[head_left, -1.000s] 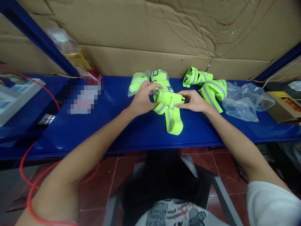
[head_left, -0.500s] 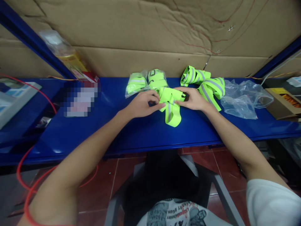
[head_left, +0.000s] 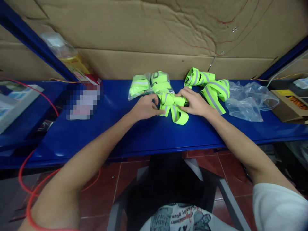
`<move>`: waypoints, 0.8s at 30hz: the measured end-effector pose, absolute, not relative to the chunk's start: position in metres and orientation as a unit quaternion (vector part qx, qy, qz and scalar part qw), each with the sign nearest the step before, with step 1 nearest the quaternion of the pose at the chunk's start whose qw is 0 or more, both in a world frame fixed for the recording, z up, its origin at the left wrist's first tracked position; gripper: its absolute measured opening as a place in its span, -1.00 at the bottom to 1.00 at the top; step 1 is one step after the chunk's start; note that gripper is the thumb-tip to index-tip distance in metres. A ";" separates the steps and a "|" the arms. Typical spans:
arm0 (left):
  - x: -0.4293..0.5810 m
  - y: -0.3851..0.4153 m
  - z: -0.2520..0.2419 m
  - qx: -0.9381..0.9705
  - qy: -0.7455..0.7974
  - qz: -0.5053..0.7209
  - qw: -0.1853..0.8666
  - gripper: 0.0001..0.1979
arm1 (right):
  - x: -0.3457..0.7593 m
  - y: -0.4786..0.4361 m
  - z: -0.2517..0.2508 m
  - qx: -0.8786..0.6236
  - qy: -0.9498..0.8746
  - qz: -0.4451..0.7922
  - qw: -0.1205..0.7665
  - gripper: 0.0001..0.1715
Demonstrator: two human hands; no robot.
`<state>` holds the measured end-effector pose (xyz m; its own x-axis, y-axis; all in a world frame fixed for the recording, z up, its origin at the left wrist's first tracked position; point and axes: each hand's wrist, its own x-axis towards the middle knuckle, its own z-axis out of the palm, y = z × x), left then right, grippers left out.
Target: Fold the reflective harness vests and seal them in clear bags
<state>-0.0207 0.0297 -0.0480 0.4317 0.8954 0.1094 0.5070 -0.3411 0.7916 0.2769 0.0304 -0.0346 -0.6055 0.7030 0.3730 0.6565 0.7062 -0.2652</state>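
Observation:
Between my hands, on the blue table, lies a neon-yellow reflective strap with a grey stripe, partly bundled, a loop hanging toward me. My left hand pinches its left end. The fingers of my right hand grip the bundle from the right. Behind my left hand sit two similar straps packed in clear bags, a left bag and a right bag with dark lettering inside. Beyond my right hand are two loose reflective straps, a coiled one and a draped one.
Empty clear plastic bags lie to the right, beside a cardboard box. A bottle leans at the back left near a blurred-out patch. A red hose curves at the left, and a cardboard wall stands behind.
The strap between my hands has been gathered into a tighter bundle, with its loop shifted slightly right. My left hand has moved a little left and my right fingers have closed in on the bundle.

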 end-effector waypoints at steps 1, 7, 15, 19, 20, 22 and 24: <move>-0.021 0.029 -0.049 0.764 0.461 0.280 0.355 -0.49 | 0.275 0.028 -0.034 -0.383 -0.897 0.038 0.216 -0.48; -0.023 0.034 -0.051 0.765 0.454 0.316 0.329 -0.05 | 0.270 0.020 -0.033 -0.377 -0.910 -0.018 0.174 -0.53; -0.023 0.028 -0.041 0.855 0.399 0.316 0.101 -0.24 | 0.270 0.019 -0.029 -0.373 -0.909 0.012 0.184 -0.41; -0.019 0.029 -0.044 0.850 0.376 0.347 0.123 -0.42 | 0.269 0.021 -0.034 -0.393 -0.890 0.053 0.223 -0.43; -0.019 0.029 -0.045 0.845 0.377 0.354 0.136 -0.45 | 0.269 0.023 -0.036 -0.399 -0.881 0.063 0.245 -0.43; -0.018 0.031 -0.047 0.837 0.383 0.363 0.149 -0.47 | 0.270 0.026 -0.039 -0.419 -0.853 0.087 0.299 -0.32; -0.018 0.032 -0.047 0.833 0.390 0.365 0.145 -0.47 | 0.272 0.029 -0.039 -0.447 -0.820 0.124 0.335 -0.19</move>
<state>-0.0182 0.0318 -0.0467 0.4295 0.7551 0.4953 0.5439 -0.6542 0.5255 0.2724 0.0290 -0.0391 -0.3763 0.8158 0.4392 0.6495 0.5703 -0.5029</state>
